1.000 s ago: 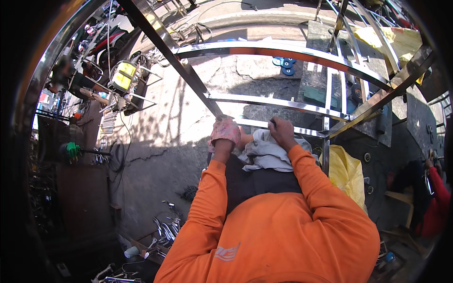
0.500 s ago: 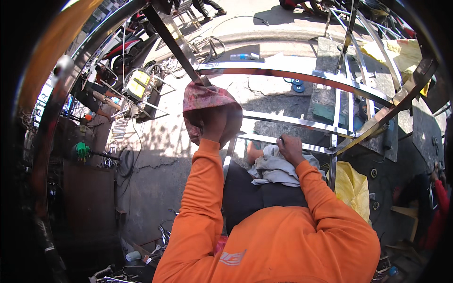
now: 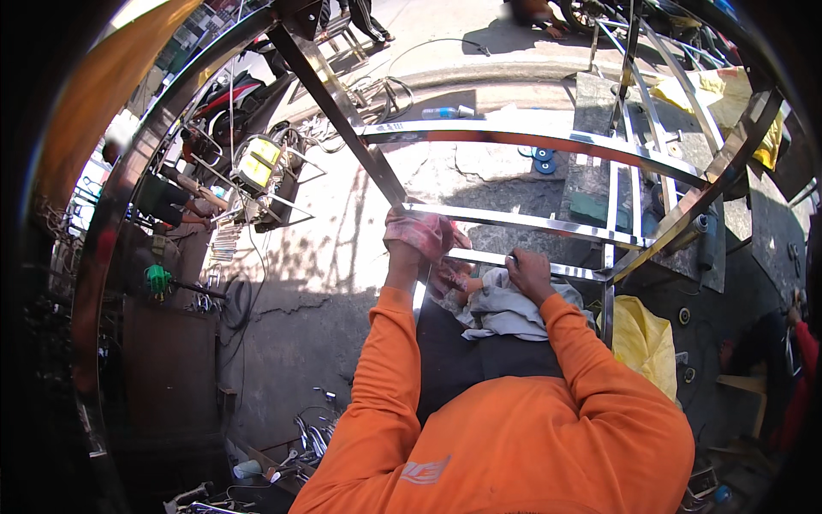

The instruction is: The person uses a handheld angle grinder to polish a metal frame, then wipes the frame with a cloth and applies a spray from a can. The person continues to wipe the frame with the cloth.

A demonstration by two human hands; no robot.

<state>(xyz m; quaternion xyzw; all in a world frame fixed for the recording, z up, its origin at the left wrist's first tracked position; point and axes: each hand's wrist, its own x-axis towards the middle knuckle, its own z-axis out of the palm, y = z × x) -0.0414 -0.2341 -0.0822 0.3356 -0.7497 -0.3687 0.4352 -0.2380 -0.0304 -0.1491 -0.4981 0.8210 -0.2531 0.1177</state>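
My left hand [image 3: 403,259] is closed on a crumpled pink-red cloth [image 3: 419,228]. It presses the cloth against a corner of the shiny metal tube frame [image 3: 514,220], where the long upright joins a crossbar. The cloth covers most of that hand's fingers, and a loose end hangs beside the lowest crossbar. My right hand [image 3: 531,274] is curled round that lowest crossbar [image 3: 569,271], to the right of the cloth. Below it, a grey cloth [image 3: 497,310] lies bunched over my lap and bare foot.
Frame tubes surround me on the left, front and right. A yellow sack [image 3: 642,343] lies at my right, with blue discs [image 3: 544,160] and a plastic bottle [image 3: 447,113] ahead. At the left stands a yellow-topped machine [image 3: 257,163] with cables. A red-sleeved person [image 3: 802,360] sits at the far right.
My left hand has slid the pink-red cloth down the upright toward me, to the lower crossbar joint. The cloth is now more bunched. My right hand stays on its bar.
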